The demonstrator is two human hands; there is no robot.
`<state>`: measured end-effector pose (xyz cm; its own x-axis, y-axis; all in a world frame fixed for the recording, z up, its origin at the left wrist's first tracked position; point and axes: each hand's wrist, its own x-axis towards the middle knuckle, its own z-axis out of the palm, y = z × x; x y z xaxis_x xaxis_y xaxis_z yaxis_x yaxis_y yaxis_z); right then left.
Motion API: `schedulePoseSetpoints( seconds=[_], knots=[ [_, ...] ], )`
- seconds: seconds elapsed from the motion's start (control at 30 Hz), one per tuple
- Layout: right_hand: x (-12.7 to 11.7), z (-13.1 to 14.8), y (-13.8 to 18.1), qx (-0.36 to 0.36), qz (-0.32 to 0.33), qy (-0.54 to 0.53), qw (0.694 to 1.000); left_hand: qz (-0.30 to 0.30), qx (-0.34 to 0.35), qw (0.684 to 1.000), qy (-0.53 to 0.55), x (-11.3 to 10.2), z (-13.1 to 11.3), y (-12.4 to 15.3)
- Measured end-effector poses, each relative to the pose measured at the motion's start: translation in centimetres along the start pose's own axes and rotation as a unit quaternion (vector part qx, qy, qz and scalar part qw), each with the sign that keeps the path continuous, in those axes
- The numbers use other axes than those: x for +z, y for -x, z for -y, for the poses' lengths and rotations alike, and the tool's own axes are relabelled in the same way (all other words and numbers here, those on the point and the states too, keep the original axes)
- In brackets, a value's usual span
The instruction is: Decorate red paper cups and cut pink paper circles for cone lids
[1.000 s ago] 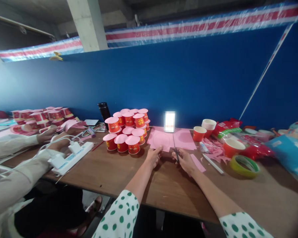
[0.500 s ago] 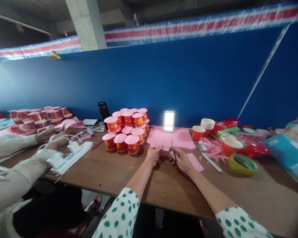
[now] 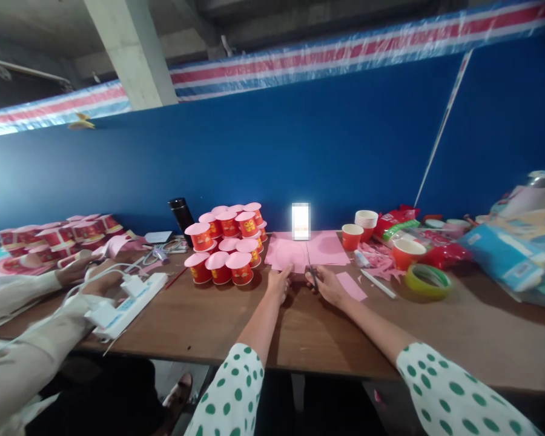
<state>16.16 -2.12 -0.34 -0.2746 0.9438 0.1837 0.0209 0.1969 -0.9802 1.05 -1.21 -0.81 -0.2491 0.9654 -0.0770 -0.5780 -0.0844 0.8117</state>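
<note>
My left hand [image 3: 280, 283] pinches the near edge of a pink paper sheet [image 3: 291, 257] with a round outline drawn on it. Closed around the handles of dark scissors [image 3: 312, 275], my right hand [image 3: 326, 284] is just right of it. The scissor blades point away from me, at the right side of the sheet. Behind lie more pink sheets [image 3: 331, 247]. On the left stand stacked red paper cups [image 3: 220, 266] topped with pink paper discs. A pink paper strip [image 3: 351, 286] rests beside my right hand.
To the right are red cups [image 3: 352, 237], pink scraps [image 3: 381, 260], a white pen [image 3: 378, 283], a yellow-green tape roll [image 3: 427, 281] and a blue package [image 3: 504, 254]. Leftward are a power strip [image 3: 129, 306], a black flask [image 3: 181, 218] and a co-worker's arms [image 3: 49, 321]. A blue partition [image 3: 300, 139] stands behind.
The view has shifted slightly, so most things appear further left. Both hands keep their hold on the paper and the scissors, with little visible movement.
</note>
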Motion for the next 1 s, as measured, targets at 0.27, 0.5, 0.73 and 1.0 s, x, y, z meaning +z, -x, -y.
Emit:
schedulePoseSetpoints(
  seconds=[0.27, 0.5, 0.73, 1.0],
  knots=[
    [-1.1, 0.8, -1.8, -0.021, -0.032, 0.01, 0.999, -0.004, -0.003, 1.0, 0.015, -0.6, 0.1, -0.2],
    [-1.8, 0.7, -1.6, 0.0, -0.087, -0.018, 0.996, 0.0, 0.003, 1.0, 0.027, -0.5, 0.1, -0.1],
    [0.0, 0.8, -0.7, 0.014, -0.061, -0.037, 0.997, -0.013, 0.001, 0.999, 0.034, -0.6, 0.2, -0.5],
    [1.2, 0.1, 0.1, 0.008, -0.012, -0.011, 1.0, -0.037, 0.004, 0.998, 0.046, -0.4, 0.0, -0.5]
  ],
)
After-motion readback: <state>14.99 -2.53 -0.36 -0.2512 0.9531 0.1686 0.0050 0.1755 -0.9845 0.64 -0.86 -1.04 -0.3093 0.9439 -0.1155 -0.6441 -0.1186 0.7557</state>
